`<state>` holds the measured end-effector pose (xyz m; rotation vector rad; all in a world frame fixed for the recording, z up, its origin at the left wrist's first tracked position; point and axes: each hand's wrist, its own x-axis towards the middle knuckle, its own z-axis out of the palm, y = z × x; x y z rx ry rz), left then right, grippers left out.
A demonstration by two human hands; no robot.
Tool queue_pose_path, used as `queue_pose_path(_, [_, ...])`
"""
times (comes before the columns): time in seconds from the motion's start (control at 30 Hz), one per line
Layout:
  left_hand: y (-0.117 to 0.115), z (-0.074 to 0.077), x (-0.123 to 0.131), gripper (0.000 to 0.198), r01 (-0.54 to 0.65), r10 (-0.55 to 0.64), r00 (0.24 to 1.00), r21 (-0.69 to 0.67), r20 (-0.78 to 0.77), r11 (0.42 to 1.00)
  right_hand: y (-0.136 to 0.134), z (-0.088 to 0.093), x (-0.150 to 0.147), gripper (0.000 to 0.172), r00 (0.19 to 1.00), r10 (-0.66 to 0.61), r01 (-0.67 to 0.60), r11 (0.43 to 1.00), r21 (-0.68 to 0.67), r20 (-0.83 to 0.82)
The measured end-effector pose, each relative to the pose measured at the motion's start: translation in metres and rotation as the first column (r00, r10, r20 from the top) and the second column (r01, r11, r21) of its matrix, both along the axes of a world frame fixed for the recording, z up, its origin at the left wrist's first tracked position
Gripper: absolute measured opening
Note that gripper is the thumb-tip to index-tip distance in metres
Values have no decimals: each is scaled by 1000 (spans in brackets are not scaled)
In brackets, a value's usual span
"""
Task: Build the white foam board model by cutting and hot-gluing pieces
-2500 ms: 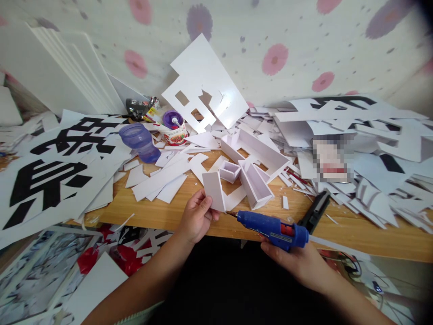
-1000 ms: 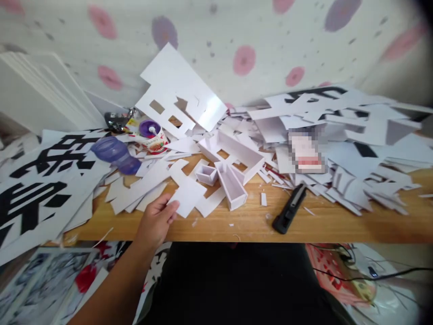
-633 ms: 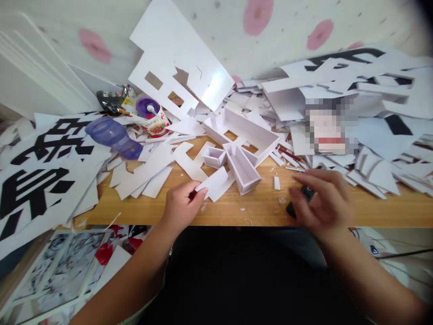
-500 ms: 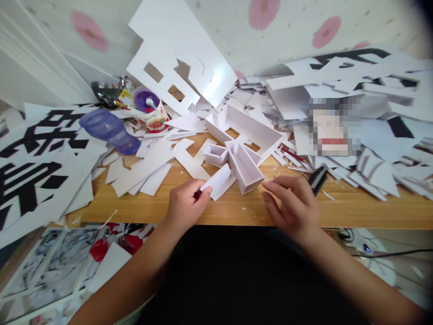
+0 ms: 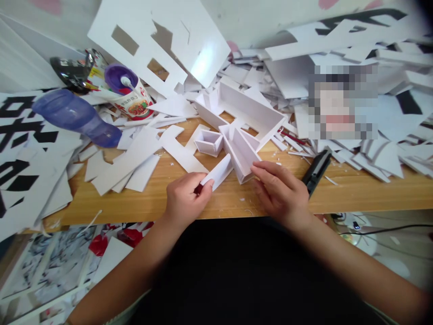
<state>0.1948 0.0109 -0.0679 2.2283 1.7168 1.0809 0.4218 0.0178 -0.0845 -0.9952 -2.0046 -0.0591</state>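
A white strip of foam board (image 5: 219, 171) is pinched between the thumb and fingers of my left hand (image 5: 187, 196). Its far end reaches close to a white walled character piece (image 5: 242, 158), built of a flat face with thin upright sides. My right hand (image 5: 282, 189) has its fingertips at the near end of that piece, fingers apart and not wrapped round it; whether they press on it I cannot tell. A small walled box part (image 5: 209, 143) and a larger walled section (image 5: 252, 108) adjoin the piece behind.
White offcuts (image 5: 135, 153) cover the wooden table (image 5: 111, 205). A blue translucent bottle (image 5: 81, 118) and a paper cup (image 5: 133, 104) stand left. A black cutter-like tool (image 5: 317, 171) lies beside my right hand. Black-printed sheets (image 5: 20, 158) lie far left.
My right hand has moved left to the near end of the walled piece. The left hand still pinches the strip, now tilted a little differently. The view has shifted.
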Motion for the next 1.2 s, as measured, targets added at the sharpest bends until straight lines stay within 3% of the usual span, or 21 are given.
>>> queue_pose_path(0.37, [0,0,0,16,-1,1,1000,-23,-18,1000,1,-3,3,31,1000,5,-5,1000,-15,4])
queue_pose_path(0.77, [3,-1,2,14,48,-41,994,72,-98,996,3,-4,3,27,1000,13,-13,1000,4,-8])
queue_pose_path(1.2, [4,-3,-1,13,86,-80,993,71,-83,994,2,-3,2,29,1000,3,-3,1000,17,11])
